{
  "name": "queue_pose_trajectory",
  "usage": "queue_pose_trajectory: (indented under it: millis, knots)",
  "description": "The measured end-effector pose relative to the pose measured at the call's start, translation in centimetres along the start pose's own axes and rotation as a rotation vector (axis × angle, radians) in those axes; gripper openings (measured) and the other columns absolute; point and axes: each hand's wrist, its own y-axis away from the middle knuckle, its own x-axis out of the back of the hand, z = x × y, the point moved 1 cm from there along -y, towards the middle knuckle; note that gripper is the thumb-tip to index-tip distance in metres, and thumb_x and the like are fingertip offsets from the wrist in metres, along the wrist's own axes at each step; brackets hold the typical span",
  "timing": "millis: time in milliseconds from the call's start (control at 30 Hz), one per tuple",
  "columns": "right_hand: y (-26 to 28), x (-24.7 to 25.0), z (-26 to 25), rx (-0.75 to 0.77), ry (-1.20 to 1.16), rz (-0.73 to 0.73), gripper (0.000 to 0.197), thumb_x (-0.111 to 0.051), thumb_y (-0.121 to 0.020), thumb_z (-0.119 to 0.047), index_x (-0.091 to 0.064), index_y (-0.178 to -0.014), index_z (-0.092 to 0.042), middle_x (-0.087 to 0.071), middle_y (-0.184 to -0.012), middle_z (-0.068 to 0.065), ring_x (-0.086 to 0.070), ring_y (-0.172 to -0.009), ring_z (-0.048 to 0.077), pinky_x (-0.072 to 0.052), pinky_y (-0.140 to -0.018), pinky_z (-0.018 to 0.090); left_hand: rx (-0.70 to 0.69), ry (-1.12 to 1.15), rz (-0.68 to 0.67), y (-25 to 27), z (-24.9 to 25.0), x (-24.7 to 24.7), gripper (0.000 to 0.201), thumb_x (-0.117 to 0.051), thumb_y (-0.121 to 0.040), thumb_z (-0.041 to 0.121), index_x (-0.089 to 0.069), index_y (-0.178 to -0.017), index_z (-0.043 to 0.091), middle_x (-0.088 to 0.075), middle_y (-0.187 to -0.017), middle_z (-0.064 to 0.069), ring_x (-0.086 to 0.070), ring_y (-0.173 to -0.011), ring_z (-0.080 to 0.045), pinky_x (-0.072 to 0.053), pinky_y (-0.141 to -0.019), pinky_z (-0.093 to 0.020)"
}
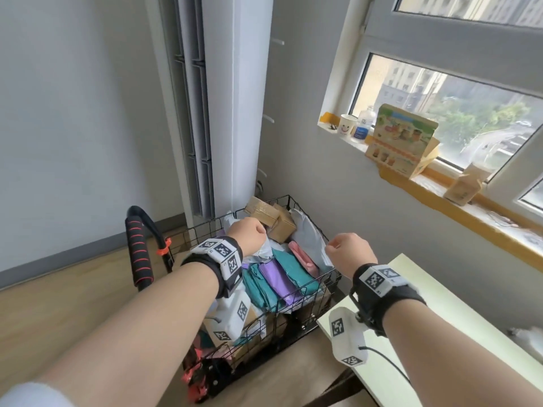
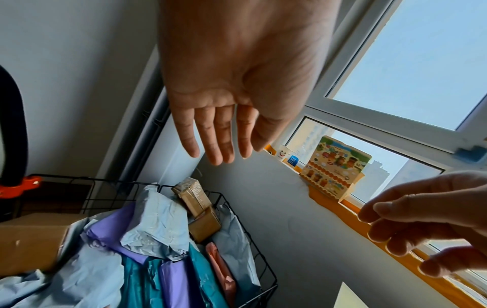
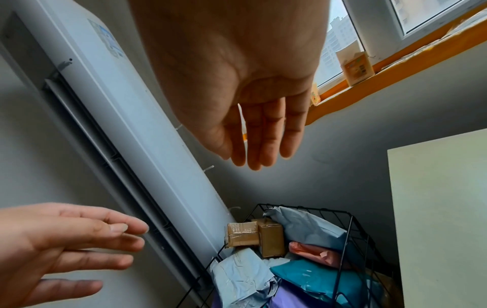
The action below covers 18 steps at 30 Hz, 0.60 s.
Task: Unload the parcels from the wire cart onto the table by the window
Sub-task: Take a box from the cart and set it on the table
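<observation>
The black wire cart (image 1: 331, 277) stands in the corner below me, full of parcels. Two brown taped boxes (image 1: 269, 215) sit at its far end. A grey poly bag (image 1: 311, 242), a pink bag (image 1: 302, 257), teal bags (image 1: 293, 271) and a purple bag (image 1: 279, 277) are stacked on edge. My left hand (image 1: 248, 233) hovers over the cart's far left, fingers (image 2: 218, 143) straight, holding nothing. Above the cart's right rim my right hand (image 1: 349, 248) is also empty, fingers (image 3: 261, 145) extended. The pale table (image 1: 440, 312) lies to the right, under my right forearm.
A tall white air conditioner (image 1: 235, 113) stands behind the cart in the corner. The cart's black handle with red stripes (image 1: 141, 254) rises at left. On the windowsill are a colourful carton (image 1: 402, 139), a paper cup (image 1: 347, 126) and a small brown box (image 1: 464, 189).
</observation>
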Motion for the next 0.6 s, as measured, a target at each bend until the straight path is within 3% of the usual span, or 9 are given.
queue_pose_trajectory:
  millis: [200, 333, 500, 600]
  knots:
    - [-1.8, -1.3, -2.5, 0.035, 0.005, -0.021, 0.02, -0.054, -0.089, -0.029, -0.07, -0.095, -0.018, -0.068, -0.094, 0.002, -0.064, -0.085, 0.02, -0.055, -0.084, 0.035, 0.055, -0.025, 0.061, -1.0, -3.2, 1.3, 0.019, -0.05, -0.089, 0.017, -0.065, -0.1, 0.021, -0.065, -0.113, 0.0, -0.059, -0.105, -0.022, -0.047, -0.09, -0.029]
    - [-3.7, -2.6, -4.5, 0.07, 0.008, -0.042, 0.014, -0.054, -0.087, -0.023, -0.068, -0.086, -0.02, -0.068, -0.092, 0.001, -0.064, -0.084, 0.02, -0.055, -0.083, 0.036, 0.087, -0.024, 0.069, -2.2, -5.0, 2.2, 0.019, -0.049, -0.09, 0.018, -0.064, -0.099, 0.023, -0.064, -0.114, 0.001, -0.059, -0.105, -0.022, -0.047, -0.091, -0.031]
    - [-7.5, -4.2, -7.1, 0.142, 0.045, -0.109, 0.02, -0.051, -0.088, -0.017, -0.071, -0.089, -0.014, -0.067, -0.089, 0.002, -0.061, -0.078, 0.017, -0.049, -0.072, 0.026, 0.128, -0.027, 0.096, -4.8, -7.1, 3.5, 0.02, -0.049, -0.089, 0.016, -0.065, -0.101, 0.021, -0.065, -0.113, 0.0, -0.059, -0.106, -0.022, -0.047, -0.088, -0.029]
    - [-10.5, -5.2, -8.6, 0.172, 0.03, -0.136, 0.016, -0.055, -0.09, -0.019, -0.071, -0.09, -0.017, -0.063, -0.087, -0.001, -0.06, -0.082, 0.017, -0.047, -0.074, 0.026, 0.165, -0.038, 0.084, -7.0, -8.0, 3.9, 0.018, -0.051, -0.089, 0.014, -0.065, -0.097, 0.023, -0.065, -0.112, -0.001, -0.059, -0.105, -0.024, -0.048, -0.089, -0.031]
